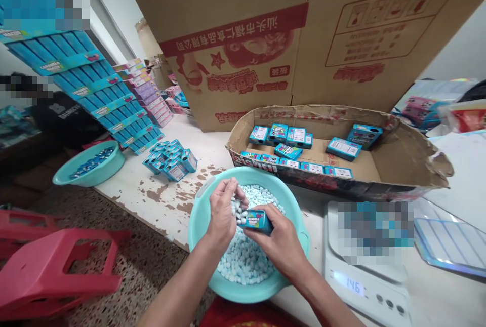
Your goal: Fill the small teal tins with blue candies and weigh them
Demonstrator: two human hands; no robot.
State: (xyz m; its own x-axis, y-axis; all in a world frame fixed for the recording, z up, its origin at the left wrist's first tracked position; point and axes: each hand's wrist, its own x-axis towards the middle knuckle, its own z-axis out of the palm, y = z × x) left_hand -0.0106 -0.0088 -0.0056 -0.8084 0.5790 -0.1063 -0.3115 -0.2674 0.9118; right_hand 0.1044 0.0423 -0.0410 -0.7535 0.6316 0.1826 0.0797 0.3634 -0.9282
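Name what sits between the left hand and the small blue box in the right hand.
In the head view, a cluster of small white pieces sits between the cupped left hand and the blue box.

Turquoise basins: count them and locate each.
2: the nearer basin, beneath left hand and right hand; the farther basin, left of the blue box pile. Others may be hidden.
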